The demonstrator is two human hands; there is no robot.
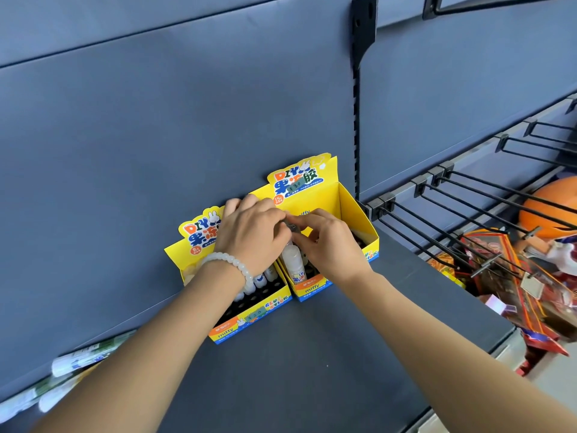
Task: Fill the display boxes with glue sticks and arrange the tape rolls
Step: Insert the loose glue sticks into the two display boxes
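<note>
Two yellow display boxes stand against the blue back panel of the shelf: a smaller left box (249,320) and a larger right box (352,207). The left box holds several white glue sticks (260,281) in a black tray with open holes. A larger white glue stick (295,264) stands at the front left of the right box. My left hand (253,232), with a white bead bracelet, and my right hand (327,242) both close on the top of that glue stick. What else is inside the right box is hidden by my hands.
Loose glue sticks (81,357) lie on the shelf at the far left. The grey shelf surface (312,354) spreads in front of the boxes. To the right, black wire hooks (487,198) jut out above packaged goods (505,276) and an orange ball (552,207).
</note>
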